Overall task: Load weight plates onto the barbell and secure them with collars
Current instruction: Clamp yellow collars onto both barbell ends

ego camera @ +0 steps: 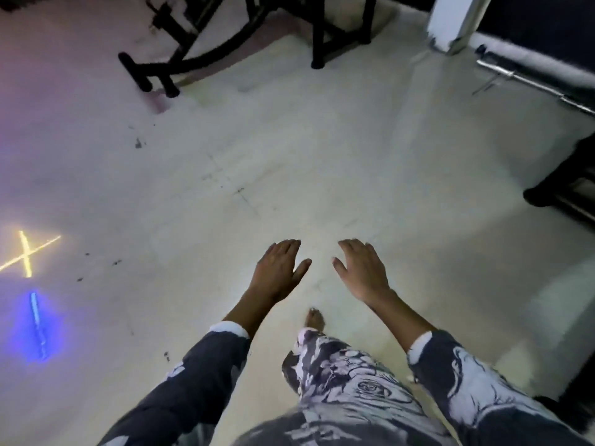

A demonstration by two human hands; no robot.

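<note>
Judging from how things lie, loading has not begun. On the pale floor (289,156) the barbell (528,79) lies at the far right edge along the wall, slim, chrome, its visible length bare of plates and collars. Left hand (278,268) and right hand (363,272) hover empty, fingers (352,244) released, well apart from it.

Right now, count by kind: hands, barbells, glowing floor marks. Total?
Hands: 2, left hand, right hand
Barbell: 1
Floor marks: 2, yellow cross, blue bar
Total: 5
</note>
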